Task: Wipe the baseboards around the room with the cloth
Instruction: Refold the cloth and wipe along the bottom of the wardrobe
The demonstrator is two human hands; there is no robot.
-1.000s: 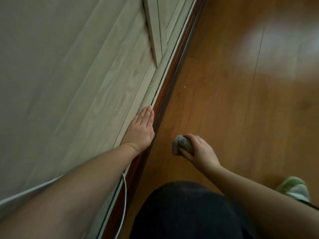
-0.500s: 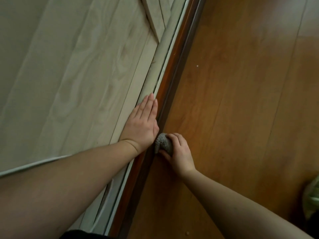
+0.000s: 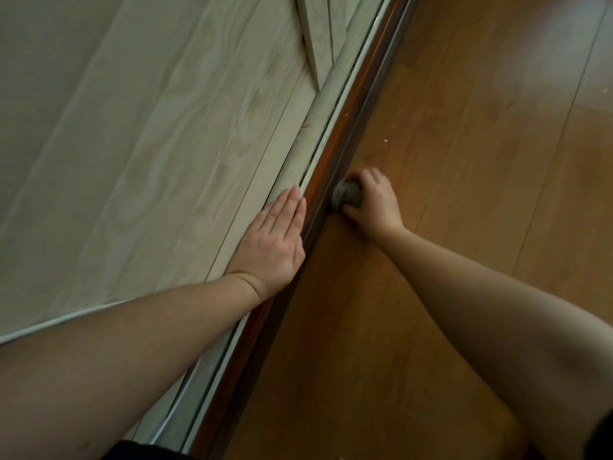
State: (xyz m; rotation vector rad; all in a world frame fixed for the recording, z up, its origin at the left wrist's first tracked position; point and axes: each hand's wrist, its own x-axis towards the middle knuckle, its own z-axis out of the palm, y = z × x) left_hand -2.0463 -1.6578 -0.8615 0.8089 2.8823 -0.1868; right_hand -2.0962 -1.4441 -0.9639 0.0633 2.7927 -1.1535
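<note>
Against baseboard (image 3: 345, 141), right hand (image 3: 373, 204) grips cloth (image 3: 347, 194); left hand (image 3: 272, 240) flat (fingers straight).

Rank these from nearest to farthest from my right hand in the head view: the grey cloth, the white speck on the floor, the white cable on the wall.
1. Grey cloth, in the right hand.
2. White speck, on the floor beyond.
3. White cable, far left.

Left hand (image 3: 272, 241): mid-frame, flat, fingers straight and together.
Right hand (image 3: 372, 201): centre-right, fingers curled, gripping.
</note>
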